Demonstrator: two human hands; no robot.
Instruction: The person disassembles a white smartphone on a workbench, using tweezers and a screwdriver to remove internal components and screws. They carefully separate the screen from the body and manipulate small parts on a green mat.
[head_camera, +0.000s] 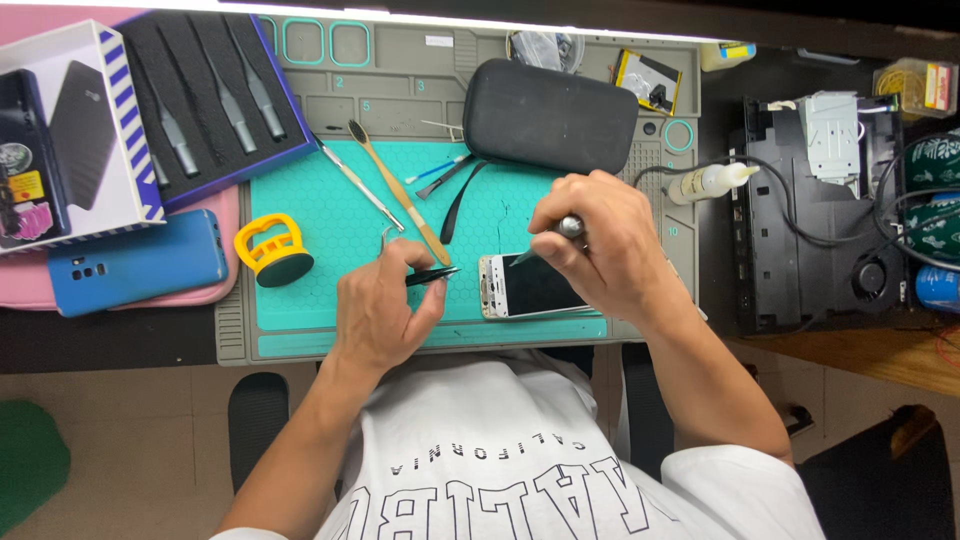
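Fingers (425, 285) of my left hand (380, 310) are pinched shut around black tweezers (432, 275), whose tips stop just short of the left end of the white phone (525, 287). My right hand (600, 245) is curled closed on a metal-handled tool (560, 232), its thin point angled down onto the phone's upper left corner.

I take the phone as my landmark. It lies flat on the teal work mat (330, 225), near the mat's front edge, long side running left to right; its frame is white, its glass dark, and my right hand covers its right end. Just behind and to its left lies a wooden-handled brush (400, 190), slanted, with a slim metal probe (355, 180) beside that. Farther left sits a yellow suction cup (272, 250), and beyond it, off the mat, a blue phone case (135, 262). Behind the phone rests a dark grey zip pouch (550, 115), a black strap trailing from it towards the tweezers. Far back left is an open tool tray (215, 95) holding grey tools. To the right stands a small white glue bottle (705, 182) on its side, near black equipment (810, 220) on the desk.
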